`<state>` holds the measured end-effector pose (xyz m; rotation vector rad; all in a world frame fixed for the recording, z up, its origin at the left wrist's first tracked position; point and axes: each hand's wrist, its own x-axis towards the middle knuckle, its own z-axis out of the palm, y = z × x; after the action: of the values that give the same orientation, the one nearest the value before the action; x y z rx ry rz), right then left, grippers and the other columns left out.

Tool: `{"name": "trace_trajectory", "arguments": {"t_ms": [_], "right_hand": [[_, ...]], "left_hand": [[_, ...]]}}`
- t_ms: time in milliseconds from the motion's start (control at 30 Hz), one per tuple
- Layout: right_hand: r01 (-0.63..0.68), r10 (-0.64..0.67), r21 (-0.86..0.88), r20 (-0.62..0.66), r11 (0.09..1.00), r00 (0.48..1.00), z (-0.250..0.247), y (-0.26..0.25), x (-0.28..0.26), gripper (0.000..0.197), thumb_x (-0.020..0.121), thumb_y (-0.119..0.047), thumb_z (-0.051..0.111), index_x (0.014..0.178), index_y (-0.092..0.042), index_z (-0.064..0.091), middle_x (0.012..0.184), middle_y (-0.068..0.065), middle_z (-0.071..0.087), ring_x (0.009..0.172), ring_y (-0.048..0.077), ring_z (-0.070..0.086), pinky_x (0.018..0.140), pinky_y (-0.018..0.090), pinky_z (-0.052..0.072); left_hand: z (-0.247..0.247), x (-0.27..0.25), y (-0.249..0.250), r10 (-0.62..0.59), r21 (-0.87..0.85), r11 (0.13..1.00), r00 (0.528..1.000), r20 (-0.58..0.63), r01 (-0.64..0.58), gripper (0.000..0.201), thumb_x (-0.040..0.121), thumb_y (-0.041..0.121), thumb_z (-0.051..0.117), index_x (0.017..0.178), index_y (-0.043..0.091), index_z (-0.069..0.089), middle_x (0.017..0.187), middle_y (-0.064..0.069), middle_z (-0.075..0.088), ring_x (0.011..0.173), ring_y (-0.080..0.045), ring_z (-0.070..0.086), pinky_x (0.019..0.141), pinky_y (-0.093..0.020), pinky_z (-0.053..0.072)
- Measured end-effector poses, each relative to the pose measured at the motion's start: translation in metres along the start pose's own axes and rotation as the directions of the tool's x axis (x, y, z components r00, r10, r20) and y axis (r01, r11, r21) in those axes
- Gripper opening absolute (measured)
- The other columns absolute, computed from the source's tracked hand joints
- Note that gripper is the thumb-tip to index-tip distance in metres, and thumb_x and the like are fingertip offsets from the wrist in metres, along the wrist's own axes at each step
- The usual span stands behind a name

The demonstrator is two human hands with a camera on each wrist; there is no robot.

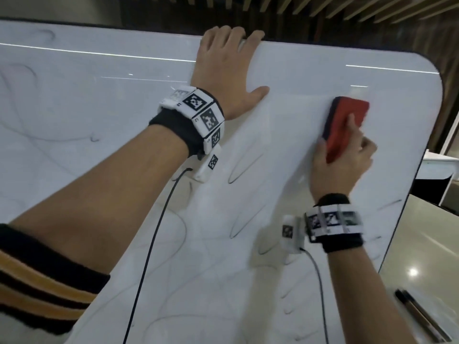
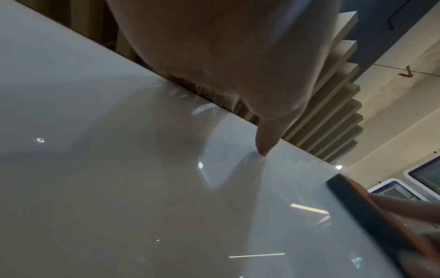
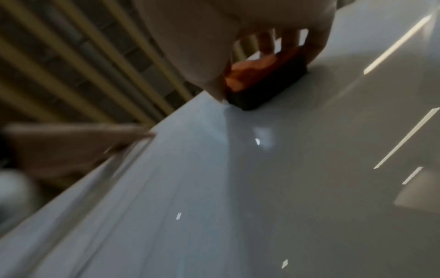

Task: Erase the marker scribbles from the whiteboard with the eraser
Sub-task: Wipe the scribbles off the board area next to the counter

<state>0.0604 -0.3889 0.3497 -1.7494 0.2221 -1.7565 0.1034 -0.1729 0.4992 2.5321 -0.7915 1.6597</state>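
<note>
A large whiteboard (image 1: pixel 285 78) with rounded corners fills the head view. Thin dark marker scribbles (image 1: pixel 238 170) loop over its lower and left parts; the patch around the eraser looks wiped. My right hand (image 1: pixel 345 160) grips a red eraser (image 1: pixel 346 117) with a dark felt pad, pressed flat on the board near the upper right. The right wrist view shows the eraser (image 3: pixel 266 80) under my curled fingers. My left hand (image 1: pixel 228 68) lies on the board with its fingers hooked over the top edge and the thumb spread. In the left wrist view the thumb (image 2: pixel 264 139) touches the board.
Two dark markers (image 1: pixel 419 316) lie on a pale surface to the right of the board. The board's right edge (image 1: pixel 422 155) is close to the eraser. Wooden ceiling slats (image 1: pixel 323 6) run behind the board. Cables hang from both wrist cameras across the board.
</note>
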Motion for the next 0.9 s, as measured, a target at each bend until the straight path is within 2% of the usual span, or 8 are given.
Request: {"name": "trace_trajectory", "arguments": {"t_ms": [67, 200, 367, 500, 667, 700, 833, 900], "right_hand": [[0.193, -0.193, 0.006, 0.111, 0.981, 0.975, 0.013, -0.017, -0.046, 0.057, 0.090, -0.024, 0.067, 0.145, -0.017, 0.054, 0.126, 0.025, 0.049, 0.105, 0.037, 0.050, 0.097, 0.039, 0.037], [0.567, -0.530, 0.016, 0.381, 0.823, 0.758, 0.008, -0.015, -0.084, 0.047, 0.093, -0.026, 0.068, 0.139, -0.026, 0.061, 0.128, 0.018, 0.052, 0.107, 0.035, 0.048, 0.095, 0.049, 0.044], [0.231, -0.227, -0.015, 0.124, 0.973, 0.966, -0.004, 0.004, 0.008, 0.056, 0.093, -0.028, 0.068, 0.147, -0.024, 0.051, 0.130, 0.022, 0.047, 0.112, 0.038, 0.047, 0.100, 0.026, 0.030], [0.161, -0.160, -0.020, 0.065, 0.987, 0.985, 0.006, -0.013, -0.014, 0.056, 0.094, -0.026, 0.067, 0.147, -0.018, 0.052, 0.129, 0.025, 0.048, 0.110, 0.040, 0.049, 0.099, 0.031, 0.034], [0.648, -0.605, 0.034, 0.398, 0.761, 0.690, 0.017, -0.022, -0.100, 0.046, 0.092, -0.026, 0.071, 0.137, -0.028, 0.063, 0.126, 0.017, 0.055, 0.104, 0.038, 0.052, 0.093, 0.051, 0.046], [0.653, -0.612, 0.033, 0.388, 0.756, 0.689, 0.016, -0.018, -0.091, 0.046, 0.091, -0.025, 0.071, 0.137, -0.028, 0.063, 0.126, 0.017, 0.055, 0.104, 0.037, 0.052, 0.092, 0.051, 0.046], [0.195, -0.194, -0.010, 0.049, 0.981, 0.980, 0.005, 0.011, -0.025, 0.056, 0.090, -0.027, 0.067, 0.144, -0.024, 0.055, 0.127, 0.025, 0.049, 0.111, 0.037, 0.049, 0.103, 0.041, 0.040], [-0.110, 0.115, 0.060, -0.087, 0.992, 0.990, 0.003, 0.011, -0.012, 0.060, 0.090, -0.029, 0.066, 0.148, -0.023, 0.051, 0.128, 0.025, 0.048, 0.114, 0.041, 0.050, 0.106, 0.038, 0.039]], "left_hand": [[0.001, 0.001, 0.000, 0.006, 0.001, 1.000, 1.000, -0.006, -0.006, 0.087, 0.085, 0.068, 0.050, 0.155, 0.019, 0.034, 0.144, -0.010, 0.046, 0.134, -0.033, 0.043, 0.122, -0.046, 0.021], [-0.001, 0.000, -0.005, 0.029, -0.078, 0.997, 0.999, -0.014, -0.030, 0.084, 0.086, 0.063, 0.055, 0.155, 0.018, 0.036, 0.143, -0.011, 0.047, 0.135, -0.033, 0.043, 0.123, -0.047, 0.021], [-0.024, -0.022, -0.038, 0.042, -0.421, 0.905, 0.997, -0.072, -0.068, 0.065, 0.086, 0.045, 0.061, 0.143, 0.017, 0.054, 0.143, -0.012, 0.047, 0.135, -0.027, 0.046, 0.119, -0.041, 0.035], [-0.041, -0.062, -0.073, -0.090, -0.369, 0.929, 0.963, -0.254, -0.011, 0.043, 0.089, 0.033, 0.063, 0.127, 0.014, 0.065, 0.139, -0.014, 0.052, 0.134, -0.028, 0.048, 0.115, -0.040, 0.037], [-0.028, -0.101, -0.096, -0.100, -0.298, 0.954, 0.968, -0.228, 0.028, 0.034, 0.092, 0.027, 0.063, 0.125, 0.017, 0.065, 0.144, -0.010, 0.051, 0.136, -0.030, 0.046, 0.114, -0.041, 0.034], [-0.022, -0.106, -0.099, -0.076, -0.274, 0.962, 0.974, -0.215, 0.015, 0.036, 0.092, 0.027, 0.064, 0.127, 0.019, 0.064, 0.146, -0.010, 0.050, 0.138, -0.029, 0.044, 0.114, -0.040, 0.033], [-0.004, -0.120, -0.106, -0.060, -0.216, 0.976, 0.983, -0.172, 0.022, 0.048, 0.097, 0.034, 0.060, 0.143, 0.023, 0.055, 0.160, -0.008, 0.037, 0.150, -0.030, 0.031, 0.120, -0.042, 0.026], [0.004, -0.125, -0.106, -0.043, -0.185, 0.983, 0.987, -0.153, 0.014, 0.055, 0.101, 0.036, 0.055, 0.153, 0.024, 0.044, 0.167, -0.010, 0.026, 0.156, -0.031, 0.021, 0.125, -0.046, 0.020]]}}
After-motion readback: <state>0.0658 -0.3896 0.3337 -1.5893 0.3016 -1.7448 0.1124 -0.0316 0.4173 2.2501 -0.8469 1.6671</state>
